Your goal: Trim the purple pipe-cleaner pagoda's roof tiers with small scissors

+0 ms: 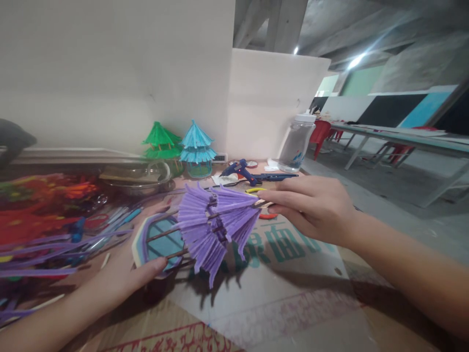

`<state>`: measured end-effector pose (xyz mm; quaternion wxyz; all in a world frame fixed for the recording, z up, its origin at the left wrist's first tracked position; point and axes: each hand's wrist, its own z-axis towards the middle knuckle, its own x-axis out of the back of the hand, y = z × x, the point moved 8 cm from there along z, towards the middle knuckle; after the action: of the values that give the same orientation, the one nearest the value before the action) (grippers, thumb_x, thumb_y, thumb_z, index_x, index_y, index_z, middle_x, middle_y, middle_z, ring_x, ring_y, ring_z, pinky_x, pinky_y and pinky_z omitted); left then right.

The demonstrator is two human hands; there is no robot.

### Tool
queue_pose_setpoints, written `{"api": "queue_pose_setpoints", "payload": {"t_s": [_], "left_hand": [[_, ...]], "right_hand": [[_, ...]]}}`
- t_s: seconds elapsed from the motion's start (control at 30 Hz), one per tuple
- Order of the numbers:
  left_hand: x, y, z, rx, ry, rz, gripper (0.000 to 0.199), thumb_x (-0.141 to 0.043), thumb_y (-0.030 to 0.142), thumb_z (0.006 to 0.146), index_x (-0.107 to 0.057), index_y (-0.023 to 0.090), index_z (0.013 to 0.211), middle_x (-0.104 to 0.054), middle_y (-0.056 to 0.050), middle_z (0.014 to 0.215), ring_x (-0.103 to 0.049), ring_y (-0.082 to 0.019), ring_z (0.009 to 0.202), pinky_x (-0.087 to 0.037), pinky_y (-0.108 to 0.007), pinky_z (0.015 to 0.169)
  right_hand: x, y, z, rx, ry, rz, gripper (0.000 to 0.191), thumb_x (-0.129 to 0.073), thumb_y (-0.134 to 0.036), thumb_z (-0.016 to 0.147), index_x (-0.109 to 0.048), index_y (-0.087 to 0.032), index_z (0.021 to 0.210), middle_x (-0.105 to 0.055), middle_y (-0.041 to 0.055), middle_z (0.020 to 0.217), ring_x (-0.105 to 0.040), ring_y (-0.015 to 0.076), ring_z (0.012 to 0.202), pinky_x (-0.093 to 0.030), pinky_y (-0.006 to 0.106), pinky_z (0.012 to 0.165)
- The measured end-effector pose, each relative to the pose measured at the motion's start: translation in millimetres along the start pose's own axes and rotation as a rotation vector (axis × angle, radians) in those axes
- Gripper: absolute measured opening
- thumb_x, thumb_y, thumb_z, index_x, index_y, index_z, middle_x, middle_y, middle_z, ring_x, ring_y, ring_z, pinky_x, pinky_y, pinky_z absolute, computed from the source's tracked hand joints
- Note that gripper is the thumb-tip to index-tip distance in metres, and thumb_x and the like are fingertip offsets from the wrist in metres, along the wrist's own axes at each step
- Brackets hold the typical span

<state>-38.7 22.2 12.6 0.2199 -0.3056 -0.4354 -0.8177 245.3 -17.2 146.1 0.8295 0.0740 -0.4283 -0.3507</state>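
A: Hands?
B: My right hand (318, 208): thumb and fingertips nearly together, pinching the roof tip of the purple model (200, 215). My left hand (119, 276): curled round its many-sided base (161, 239), thumb across the front.
A: Model position?
B: Tipped on its side between my hands, over the desk (293, 318), roof pointing right. Can't tell if the base touches down.
A: Nearby?
B: Blue glue gun (240, 168) just beyond the roof. Purple strips (40, 249) left of my left hand, blurred.
A: Further out?
B: Metal bowl (135, 185), back left. Green model (161, 139) and light-blue model (198, 139) upright, side by side, two-tier roofs. Clear bottle (297, 144) standing back right. Past that, a red chair (320, 136).
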Motion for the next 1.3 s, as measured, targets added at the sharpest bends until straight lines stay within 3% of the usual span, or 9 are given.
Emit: {"api": "queue_pose_setpoints", "payload": {"t_s": [0.57,0.9,1.1,1.3], "left_hand": [[1.2,-2.5,0.4,0.028,-0.009,0.016,0.084,-0.050,0.072,0.084,-0.033,0.020,0.147,-0.041,-0.021,0.155,-0.042,-0.041,0.142,-0.031,-0.065,0.114],[2.7,0.4,0.2,-0.020,0.026,0.023,0.083,-0.050,0.072,0.084,-0.034,0.023,0.149,-0.048,-0.017,0.151,-0.046,-0.039,0.139,-0.037,-0.062,0.112],[4.1,2.8,1.2,-0.037,0.043,0.022,0.081,-0.050,0.072,0.084,-0.038,0.022,0.147,-0.044,-0.017,0.154,-0.047,-0.038,0.139,-0.038,-0.058,0.113],[3.3,2.3,2.0,0.040,0.012,-0.019,0.084,-0.052,0.072,0.082,-0.039,0.018,0.145,-0.044,-0.019,0.153,-0.043,-0.039,0.141,-0.035,-0.059,0.115]], "right_hand": [[3.1,0.1,0.6,-0.002,-0.021,-0.001,0.022,-0.049,-0.022,0.100,-0.070,-0.019,0.106,-0.073,0.0022,0.080,-0.064,0.0119,0.066,-0.043,0.025,0.059],[2.9,3.2,-0.2,-0.029,-0.026,0.076,0.021,-0.053,-0.024,0.098,-0.071,-0.016,0.107,-0.073,0.0047,0.084,-0.065,0.0128,0.068,-0.045,0.025,0.060],[0.8,1.5,-0.6,-0.016,-0.024,0.090,0.022,-0.053,-0.025,0.099,-0.071,-0.015,0.106,-0.072,0.0048,0.082,-0.063,0.0127,0.067,-0.043,0.025,0.059],[-1.8,-0.3,-1.2,-0.005,-0.032,0.086,0.021,-0.054,-0.024,0.099,-0.070,-0.015,0.108,-0.070,0.0035,0.078,-0.062,0.0126,0.067,-0.042,0.026,0.059]]}}
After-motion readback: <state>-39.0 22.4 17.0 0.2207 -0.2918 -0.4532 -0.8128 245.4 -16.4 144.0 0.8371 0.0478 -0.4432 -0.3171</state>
